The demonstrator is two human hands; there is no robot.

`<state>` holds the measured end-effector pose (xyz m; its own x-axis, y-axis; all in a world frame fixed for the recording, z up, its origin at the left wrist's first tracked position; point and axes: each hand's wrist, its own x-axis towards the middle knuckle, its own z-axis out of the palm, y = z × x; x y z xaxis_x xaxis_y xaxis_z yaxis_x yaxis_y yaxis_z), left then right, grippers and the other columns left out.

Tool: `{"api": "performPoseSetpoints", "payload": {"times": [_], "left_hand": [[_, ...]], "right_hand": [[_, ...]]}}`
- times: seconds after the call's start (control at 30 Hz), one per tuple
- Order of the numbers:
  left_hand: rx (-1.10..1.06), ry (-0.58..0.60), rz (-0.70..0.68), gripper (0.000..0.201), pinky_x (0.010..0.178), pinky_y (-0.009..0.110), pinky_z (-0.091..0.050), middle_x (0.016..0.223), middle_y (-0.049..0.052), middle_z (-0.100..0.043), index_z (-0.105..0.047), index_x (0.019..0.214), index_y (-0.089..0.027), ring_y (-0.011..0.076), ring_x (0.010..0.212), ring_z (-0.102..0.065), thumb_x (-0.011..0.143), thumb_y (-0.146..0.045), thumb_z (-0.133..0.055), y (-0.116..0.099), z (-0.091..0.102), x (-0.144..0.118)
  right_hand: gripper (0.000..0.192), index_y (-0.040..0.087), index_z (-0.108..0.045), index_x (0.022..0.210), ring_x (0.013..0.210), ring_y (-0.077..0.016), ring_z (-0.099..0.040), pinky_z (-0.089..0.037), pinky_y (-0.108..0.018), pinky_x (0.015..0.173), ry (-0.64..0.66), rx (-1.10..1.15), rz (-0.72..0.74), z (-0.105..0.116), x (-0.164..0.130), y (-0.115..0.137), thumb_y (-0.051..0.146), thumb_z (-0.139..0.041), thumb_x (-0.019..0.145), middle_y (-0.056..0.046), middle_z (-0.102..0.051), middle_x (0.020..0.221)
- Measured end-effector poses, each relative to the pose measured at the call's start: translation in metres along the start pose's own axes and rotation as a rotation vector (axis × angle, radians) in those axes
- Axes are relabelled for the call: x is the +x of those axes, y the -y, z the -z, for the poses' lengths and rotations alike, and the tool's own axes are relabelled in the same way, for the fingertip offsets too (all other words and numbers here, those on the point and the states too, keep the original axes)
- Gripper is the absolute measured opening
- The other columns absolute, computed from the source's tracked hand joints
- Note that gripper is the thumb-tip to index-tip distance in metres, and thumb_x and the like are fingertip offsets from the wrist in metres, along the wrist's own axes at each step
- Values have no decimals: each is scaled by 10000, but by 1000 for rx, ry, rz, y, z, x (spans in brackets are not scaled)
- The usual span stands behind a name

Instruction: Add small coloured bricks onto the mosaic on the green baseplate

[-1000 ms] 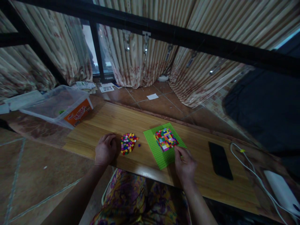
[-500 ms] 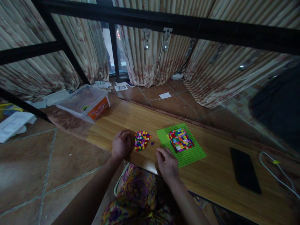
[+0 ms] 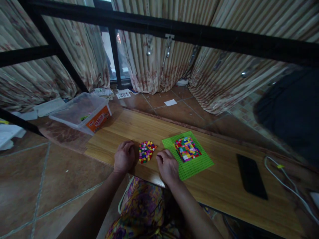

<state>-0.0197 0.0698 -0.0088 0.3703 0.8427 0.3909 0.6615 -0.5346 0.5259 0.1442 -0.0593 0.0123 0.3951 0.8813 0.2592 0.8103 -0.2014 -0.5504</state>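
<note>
Wooden counter (image 3: 154, 127) carries a pile of small coloured bricks (image 3: 146, 151) between loosely curled, empty hands: left hand (image 3: 124, 156) touching it, right hand (image 3: 167, 165) just beside. Green baseplate (image 3: 196, 166), black phone (image 3: 251, 176), plastic box (image 3: 81, 113); curtains behind.

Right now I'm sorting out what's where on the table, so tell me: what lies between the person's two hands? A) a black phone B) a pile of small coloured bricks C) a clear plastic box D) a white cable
B: the pile of small coloured bricks sits on the wooden table between the left hand and the right hand, left of the green baseplate.
</note>
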Motion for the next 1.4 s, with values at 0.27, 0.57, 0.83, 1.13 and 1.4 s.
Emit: {"api": "performPoseSetpoints", "payload": {"times": [0.27,0.57,0.83,1.13,1.4], "left_hand": [[19,4,-12,262,915,362,-501,1056,93,-677,-671,946,-179,224,1001,-621,864,-242,-430,1,1,2],[45,4,-24,270,910,367,-500,1057,95,-678,-666,954,-190,236,1012,-622,864,-274,-426,1,2,3],[44,14,-32,269,905,376,-502,1055,100,-681,-667,953,-185,238,994,-625,852,-263,-430,1,3,4],[57,1,-34,273,912,357,-498,1053,93,-682,-669,966,-184,232,1012,-623,862,-265,-431,5,0,3],[50,0,-20,260,908,349,-500,1050,88,-680,-669,955,-195,228,1014,-625,857,-267,-439,1,2,3]], "right_hand": [[134,205,-674,889,743,-151,-633,-497,-259,705,-71,363,-144,20,-25,-4,205,-543,862,-24,-670,838],[127,223,-722,871,812,-174,-658,-524,-295,734,-262,461,-274,58,-50,-35,245,-605,827,-36,-701,878],[182,209,-725,908,855,-194,-659,-528,-324,757,-402,321,-252,86,-37,-61,313,-582,870,-65,-705,915],[153,212,-722,856,833,-200,-657,-512,-331,751,-426,127,-178,82,-13,-76,276,-583,863,-57,-723,882],[164,221,-722,810,828,-200,-638,-490,-332,750,-419,22,-135,82,-9,-81,277,-579,869,-51,-707,861]]}}
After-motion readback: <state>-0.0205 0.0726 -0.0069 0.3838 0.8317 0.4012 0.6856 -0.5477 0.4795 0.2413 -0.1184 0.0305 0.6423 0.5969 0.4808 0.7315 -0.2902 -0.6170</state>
